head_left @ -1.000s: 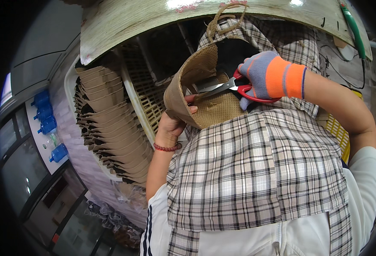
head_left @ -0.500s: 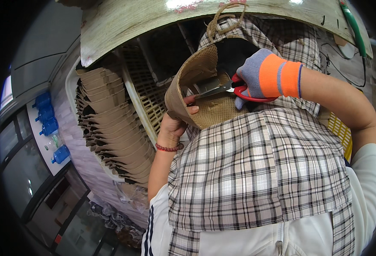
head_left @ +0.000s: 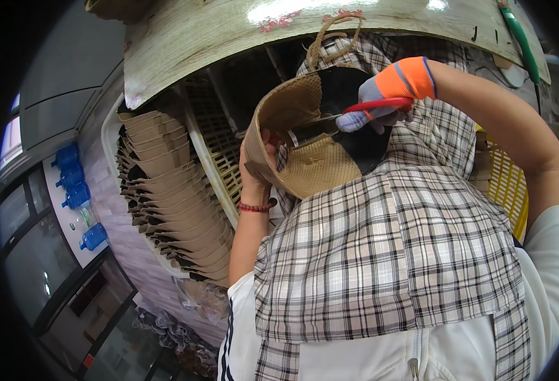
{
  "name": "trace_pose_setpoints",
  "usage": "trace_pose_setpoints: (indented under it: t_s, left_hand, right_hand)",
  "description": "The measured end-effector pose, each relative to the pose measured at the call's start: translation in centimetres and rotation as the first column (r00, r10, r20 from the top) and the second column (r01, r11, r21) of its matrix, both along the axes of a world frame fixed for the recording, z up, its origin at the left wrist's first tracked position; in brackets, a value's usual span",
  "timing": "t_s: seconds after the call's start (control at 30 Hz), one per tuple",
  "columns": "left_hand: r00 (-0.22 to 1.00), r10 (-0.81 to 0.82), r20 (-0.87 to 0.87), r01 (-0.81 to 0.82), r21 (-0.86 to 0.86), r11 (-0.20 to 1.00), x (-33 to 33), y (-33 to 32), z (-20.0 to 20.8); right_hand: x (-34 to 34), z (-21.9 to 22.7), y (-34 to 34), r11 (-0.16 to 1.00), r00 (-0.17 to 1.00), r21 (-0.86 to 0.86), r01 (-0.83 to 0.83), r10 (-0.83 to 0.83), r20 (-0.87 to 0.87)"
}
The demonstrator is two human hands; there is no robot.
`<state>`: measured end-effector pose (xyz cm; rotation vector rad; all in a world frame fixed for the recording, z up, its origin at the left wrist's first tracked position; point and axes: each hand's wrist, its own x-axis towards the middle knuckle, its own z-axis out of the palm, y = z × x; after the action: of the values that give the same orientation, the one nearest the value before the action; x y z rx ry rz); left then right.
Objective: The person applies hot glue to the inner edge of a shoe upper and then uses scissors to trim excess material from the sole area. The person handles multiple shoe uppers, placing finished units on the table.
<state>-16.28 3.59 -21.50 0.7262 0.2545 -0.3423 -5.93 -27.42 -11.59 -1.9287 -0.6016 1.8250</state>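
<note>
A round, tan woven piece with black inside (head_left: 320,166), resembling a basket or bag body, lies tilted over my lap with its open side towards me. My left hand (head_left: 254,155) grips its left wall, fingers curled over into the inside. My right hand (head_left: 376,105), in a grey and orange glove, is closed around red-handled scissors (head_left: 387,103). Their blades point left, into the hollow of the woven piece; whether they touch it I cannot tell. A twisted straw loop (head_left: 315,51) rises beyond its far edge. A checked apron (head_left: 349,254) covers my lap.
A white bin (head_left: 109,136) at left holds a long stack of tan pieces (head_left: 171,190). Beside it stands a cream slatted crate (head_left: 212,152). The pale tabletop (head_left: 228,47) runs across the far side, with a green corded tool (head_left: 520,41). A yellow crate (head_left: 505,178) stands right.
My right hand has turned, and the scissors have moved away from my left fingertips, up and right. My left fingers have shifted upward inside the woven piece, which has tilted slightly.
</note>
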Motion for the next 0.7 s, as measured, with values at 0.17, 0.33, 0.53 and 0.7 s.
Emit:
trace_pose_setpoints:
  t_s: [0.17, 0.33, 0.53, 0.7]
  left_hand:
    - [1.0, 0.016, 0.011, -0.017, 0.115, 0.993, 1.0, -0.4, -0.5]
    - [0.999, -0.021, -0.036, 0.024, 0.067, 0.997, 1.6, -0.5, 0.3]
    - [0.999, -0.001, -0.048, 0.007, 0.126, 0.992, 2.0, -0.2, -0.2]
    - [0.997, -0.016, -0.07, 0.027, 0.152, 0.988, 2.2, -0.5, 0.3]
  right_hand:
    - [1.5, 0.6, 1.3, 0.999, 0.993, 0.052, 0.011, -0.004, -0.122]
    - [1.8, 1.2, 2.8, 0.999, 0.997, -0.015, -0.028, 0.027, -0.075]
    - [2.0, 1.3, 3.7, 1.0, 0.999, -0.021, 0.011, -0.012, -0.05]
    - [1.6, 1.6, 3.8, 0.996, 0.998, -0.051, 0.067, -0.067, 0.003]
